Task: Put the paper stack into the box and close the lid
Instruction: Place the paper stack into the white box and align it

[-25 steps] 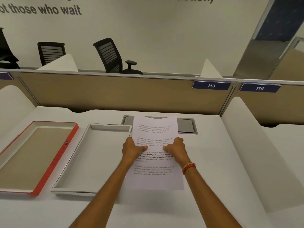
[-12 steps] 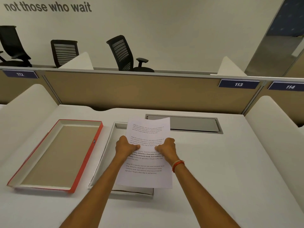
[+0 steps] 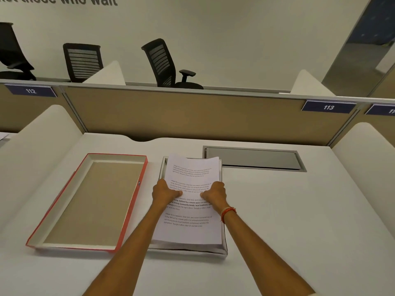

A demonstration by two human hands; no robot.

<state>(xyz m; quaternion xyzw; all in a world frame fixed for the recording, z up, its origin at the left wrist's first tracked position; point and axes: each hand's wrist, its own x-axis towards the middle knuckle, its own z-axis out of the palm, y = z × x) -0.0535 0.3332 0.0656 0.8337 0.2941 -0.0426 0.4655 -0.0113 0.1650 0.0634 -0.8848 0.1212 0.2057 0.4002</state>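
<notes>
You hold the paper stack with both hands; your left hand grips its left edge and your right hand grips its right edge, thumbs on top and fingers curled under, both closed on the sheets. The stack hangs directly over the box, the white tray in the middle of the table; its long axis runs away from you, in line with the long axis of the box, and only slivers of rim show at the far left corner and along the near and right sides; whether the sheets already touch the bottom you cannot tell. What matters for your next move, by my reading, is keeping that alignment so the edges clear the walls as you lower. The lid, red-edged and lying inside-up, sits just beside the box on your left, so your left hand is nearer to it.
</notes>
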